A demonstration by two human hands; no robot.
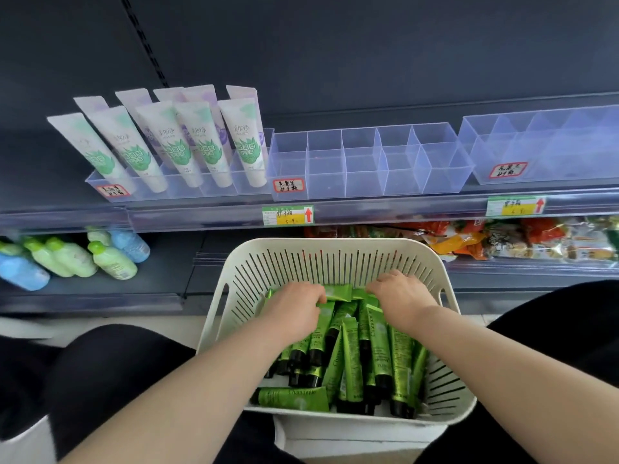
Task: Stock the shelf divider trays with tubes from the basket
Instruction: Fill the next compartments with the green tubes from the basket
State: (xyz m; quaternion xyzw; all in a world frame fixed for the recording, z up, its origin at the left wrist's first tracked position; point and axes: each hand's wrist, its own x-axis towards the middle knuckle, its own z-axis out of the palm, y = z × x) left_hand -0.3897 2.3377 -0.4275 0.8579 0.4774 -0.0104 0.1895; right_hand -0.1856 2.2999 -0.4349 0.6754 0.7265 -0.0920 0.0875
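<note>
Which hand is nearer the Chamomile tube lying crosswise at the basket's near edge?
Left. The left hand grips green tubes directly beyond the crosswise Chamomile tube; the right hand is farther back and off to its right.

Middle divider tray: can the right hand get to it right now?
Likely yes: the middle divider tray stands open-topped beyond the basket, with nothing between it and the right hand.

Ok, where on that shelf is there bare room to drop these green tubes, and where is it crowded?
The middle divider tray, bordered by the white tubes on one side and the right tray on the other, has every visible compartment bare. The right tray looks bare too. The left tray is crowded with white tubes.
</note>
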